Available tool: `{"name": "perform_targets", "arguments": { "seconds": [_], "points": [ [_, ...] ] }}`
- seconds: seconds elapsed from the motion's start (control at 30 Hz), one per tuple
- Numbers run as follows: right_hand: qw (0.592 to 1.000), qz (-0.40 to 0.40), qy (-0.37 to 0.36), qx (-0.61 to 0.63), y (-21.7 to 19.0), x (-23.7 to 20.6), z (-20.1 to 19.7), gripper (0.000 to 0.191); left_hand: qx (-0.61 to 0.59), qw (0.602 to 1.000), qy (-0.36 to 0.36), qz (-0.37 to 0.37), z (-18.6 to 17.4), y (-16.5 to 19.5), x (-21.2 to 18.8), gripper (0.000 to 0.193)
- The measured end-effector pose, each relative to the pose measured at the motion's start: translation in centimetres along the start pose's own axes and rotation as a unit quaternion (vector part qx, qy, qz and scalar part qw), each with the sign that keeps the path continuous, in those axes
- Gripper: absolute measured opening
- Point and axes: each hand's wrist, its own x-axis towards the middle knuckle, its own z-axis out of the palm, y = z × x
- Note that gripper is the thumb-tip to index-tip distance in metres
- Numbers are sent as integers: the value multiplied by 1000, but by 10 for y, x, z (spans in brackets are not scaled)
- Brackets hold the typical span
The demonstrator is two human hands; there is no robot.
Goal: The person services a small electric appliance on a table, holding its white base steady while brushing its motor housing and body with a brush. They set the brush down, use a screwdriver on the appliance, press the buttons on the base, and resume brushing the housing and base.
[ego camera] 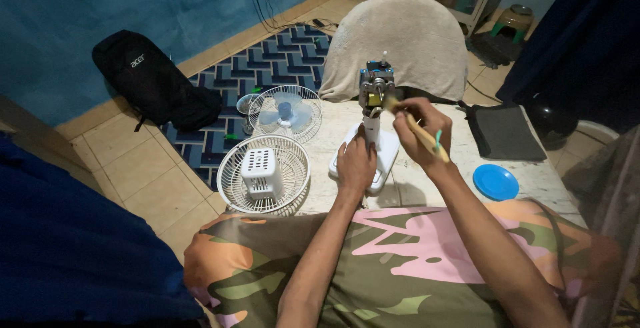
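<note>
While left hand [355, 163] presses flat, fingers together, on fan base [365, 161] on desk [427, 181], right hand [421, 130], nearer, fingers clamped on brush [420, 131], angles it up-left w/ tip at upright motor [375, 85].

1. A stripped fan motor [377, 87] on a white stand [371, 149] is seen upright on the pale worktop [533, 175].
2. The stand's base is pressed down by the left hand [356, 165], fingers spread around the neck.
3. A slim brush [416, 128] is held in the right hand [423, 130], its bristle end laid against the motor's side.
4. A white rear fan guard [265, 174] is laid at the worktop's left edge; the front guard with the blue blade [285, 113] is seen behind it.
5. A blue round lid [495, 182] and a dark pouch [503, 131] are placed to the right.
6. A black backpack [152, 80] is left on the floor by the wall.
</note>
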Motion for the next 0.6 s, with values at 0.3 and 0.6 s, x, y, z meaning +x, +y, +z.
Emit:
{"name": "perform_targets", "arguments": {
  "seconds": [0.3,0.6],
  "points": [
    [998,-61,2,-6,-16,6,1,24,-26,1000,15,-2,-6,5,1,55],
    [997,4,-69,-30,-14,5,-4,17,-2,1000,-7,0,4,-3,-1,52]
  ]
}}
